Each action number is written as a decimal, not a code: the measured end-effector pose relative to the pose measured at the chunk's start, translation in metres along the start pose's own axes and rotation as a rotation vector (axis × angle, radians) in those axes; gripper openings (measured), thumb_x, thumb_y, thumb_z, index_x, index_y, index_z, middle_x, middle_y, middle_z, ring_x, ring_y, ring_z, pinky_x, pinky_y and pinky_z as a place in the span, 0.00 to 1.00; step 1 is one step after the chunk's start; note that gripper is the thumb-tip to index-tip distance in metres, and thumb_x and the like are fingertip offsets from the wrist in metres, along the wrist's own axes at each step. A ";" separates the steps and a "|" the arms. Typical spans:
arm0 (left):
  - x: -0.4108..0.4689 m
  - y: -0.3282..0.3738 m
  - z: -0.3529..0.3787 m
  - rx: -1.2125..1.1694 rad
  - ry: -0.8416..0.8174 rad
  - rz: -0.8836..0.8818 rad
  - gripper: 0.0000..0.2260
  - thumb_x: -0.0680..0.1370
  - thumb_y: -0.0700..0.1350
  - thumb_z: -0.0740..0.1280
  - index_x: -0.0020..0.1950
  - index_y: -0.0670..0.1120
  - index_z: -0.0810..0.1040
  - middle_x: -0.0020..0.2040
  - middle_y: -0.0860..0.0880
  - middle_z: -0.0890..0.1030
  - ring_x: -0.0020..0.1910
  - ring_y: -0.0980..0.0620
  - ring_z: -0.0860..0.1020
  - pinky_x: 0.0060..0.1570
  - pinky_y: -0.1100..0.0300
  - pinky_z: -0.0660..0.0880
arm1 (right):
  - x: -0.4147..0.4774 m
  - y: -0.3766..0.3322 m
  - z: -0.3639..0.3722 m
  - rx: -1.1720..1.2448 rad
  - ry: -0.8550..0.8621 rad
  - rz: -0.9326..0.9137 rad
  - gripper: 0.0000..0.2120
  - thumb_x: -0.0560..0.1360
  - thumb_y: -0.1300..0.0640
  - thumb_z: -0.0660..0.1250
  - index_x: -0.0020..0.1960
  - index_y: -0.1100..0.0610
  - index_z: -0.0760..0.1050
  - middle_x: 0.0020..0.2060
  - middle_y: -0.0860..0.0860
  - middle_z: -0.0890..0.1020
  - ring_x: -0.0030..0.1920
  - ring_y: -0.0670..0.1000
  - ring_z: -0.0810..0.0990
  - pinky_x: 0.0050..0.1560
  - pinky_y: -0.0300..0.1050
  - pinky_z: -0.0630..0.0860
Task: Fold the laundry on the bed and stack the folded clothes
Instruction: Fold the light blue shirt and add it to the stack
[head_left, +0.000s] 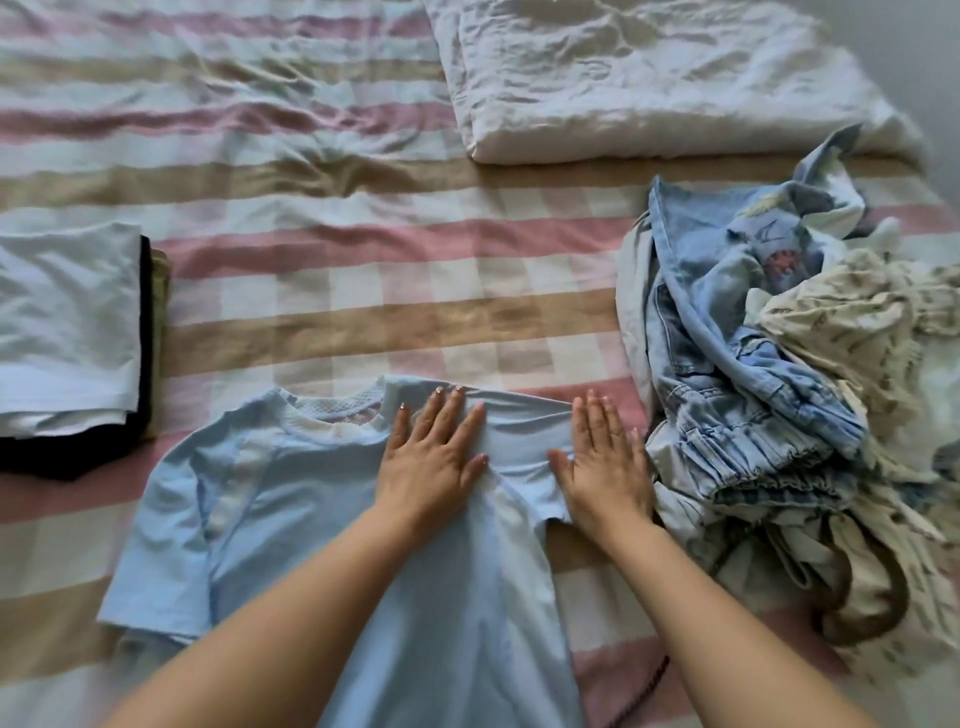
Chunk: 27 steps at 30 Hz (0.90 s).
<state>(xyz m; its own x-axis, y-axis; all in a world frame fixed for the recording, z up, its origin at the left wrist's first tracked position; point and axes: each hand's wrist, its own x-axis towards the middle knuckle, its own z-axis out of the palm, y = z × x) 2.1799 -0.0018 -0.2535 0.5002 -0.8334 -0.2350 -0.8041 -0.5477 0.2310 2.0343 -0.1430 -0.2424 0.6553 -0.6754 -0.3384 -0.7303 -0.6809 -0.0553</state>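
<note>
A light blue T-shirt (291, 499) lies spread on the bed in front of me, collar away from me. My left hand (434, 457) presses flat on its right shoulder, fingers straight. Beside it, my right hand (605, 467) lies flat on the shirt's right sleeve, which points toward the pile. A stack of folded clothes (67, 332) sits at the left edge, a white piece on top of dark ones. To the right lies a heap of unfolded laundry (769, 395) with light denim, a blue printed piece and a cream patterned fabric.
The bed is covered by a checked sheet (405, 286) in pink, tan and white. A folded white duvet (649, 78) lies at the far right. The bed's right edge (940, 176) runs behind the laundry heap.
</note>
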 end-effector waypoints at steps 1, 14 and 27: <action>-0.004 -0.004 -0.006 -0.037 0.034 -0.035 0.26 0.80 0.58 0.50 0.76 0.55 0.48 0.77 0.53 0.46 0.76 0.53 0.43 0.71 0.53 0.35 | -0.001 -0.005 -0.006 0.031 0.039 0.022 0.31 0.80 0.43 0.46 0.75 0.55 0.36 0.75 0.52 0.38 0.75 0.51 0.36 0.73 0.53 0.38; -0.179 -0.178 -0.050 -0.479 0.396 -0.831 0.13 0.74 0.37 0.67 0.58 0.37 0.76 0.54 0.37 0.77 0.54 0.37 0.74 0.56 0.48 0.67 | -0.031 -0.232 -0.015 0.316 0.094 -0.532 0.13 0.75 0.58 0.62 0.57 0.53 0.77 0.56 0.52 0.76 0.59 0.56 0.70 0.56 0.49 0.67; -0.176 -0.201 -0.047 -0.921 0.370 -0.987 0.05 0.78 0.41 0.62 0.42 0.43 0.72 0.42 0.42 0.77 0.47 0.43 0.74 0.43 0.57 0.68 | 0.032 -0.316 -0.006 0.156 0.104 -0.535 0.09 0.74 0.51 0.65 0.51 0.53 0.78 0.59 0.52 0.72 0.64 0.55 0.61 0.60 0.47 0.54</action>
<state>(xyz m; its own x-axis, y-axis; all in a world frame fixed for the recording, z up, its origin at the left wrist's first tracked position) 2.2686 0.2513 -0.2147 0.8997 0.0280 -0.4357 0.3500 -0.6428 0.6814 2.2874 0.0483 -0.2298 0.9519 -0.2772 -0.1306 -0.3055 -0.8913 -0.3350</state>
